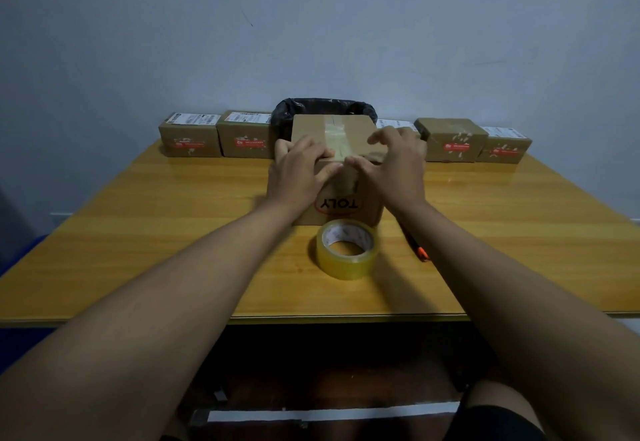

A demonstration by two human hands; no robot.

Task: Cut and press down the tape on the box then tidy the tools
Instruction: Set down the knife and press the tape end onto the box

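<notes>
A cardboard box (pixel 337 149) stood in the middle of the wooden table (pixel 138 250), its printed front face toward the person, the red-ringed lettering on it upside down. A strip of clear tape (pixel 337 137) ran along the top of the box from its far edge to its near edge and folded over onto the front face, so the strip's long axis pointed straight away from the person.

The left hand (pixel 299 170) lay flat over the box's near left corner, its grip spread open, fingers pressing by the tape at the near edge. The right hand (pixel 391 163) lay over the near right corner, grip also open, thumb pushing on the folded end of the tape.

Just in front of the box a roll of clear tape (pixel 347 248) lay flat, hole upward. To the right of the box, mostly hidden by the right forearm, an orange-and-black cutter (pixel 421 253) lay on the table. Behind the box sat a black-lined bin (pixel 323 106), with small labelled parcels (pixel 190 137) lined up either side.
</notes>
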